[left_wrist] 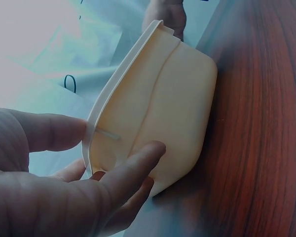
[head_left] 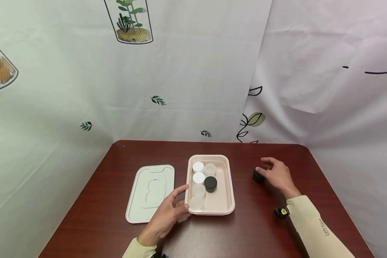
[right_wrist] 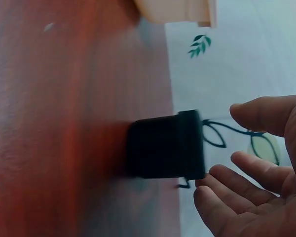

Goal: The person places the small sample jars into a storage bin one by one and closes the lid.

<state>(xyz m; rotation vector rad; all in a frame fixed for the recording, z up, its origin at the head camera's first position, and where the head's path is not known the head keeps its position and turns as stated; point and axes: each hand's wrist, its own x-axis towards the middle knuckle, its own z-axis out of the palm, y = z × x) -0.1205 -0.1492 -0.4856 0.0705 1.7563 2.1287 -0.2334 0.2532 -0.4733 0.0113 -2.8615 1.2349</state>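
A pale pink plastic box [head_left: 225, 179] stands on the table, lidless. Down its left side sit small round jars: two white-topped ones [head_left: 198, 178] and several translucent ones [head_left: 198, 190], with a black jar [head_left: 210, 184] beside them. My left hand [head_left: 169, 213] rests at the box's left side, spread fingers at its rim and outer wall [left_wrist: 172, 113]. To the right, another black jar [right_wrist: 160, 148] stands upright on the table. Over it hovers my right hand [head_left: 277, 175], thumb and fingers parted around the lid's level with nothing between them.
A pale rectangular lid [head_left: 149, 193] with a molded outline lies left of the box, partly behind the left forearm. The reddish-brown table [head_left: 245, 229] ends at the back against a printed white cloth [head_left: 196, 71], which also hangs at both sides.
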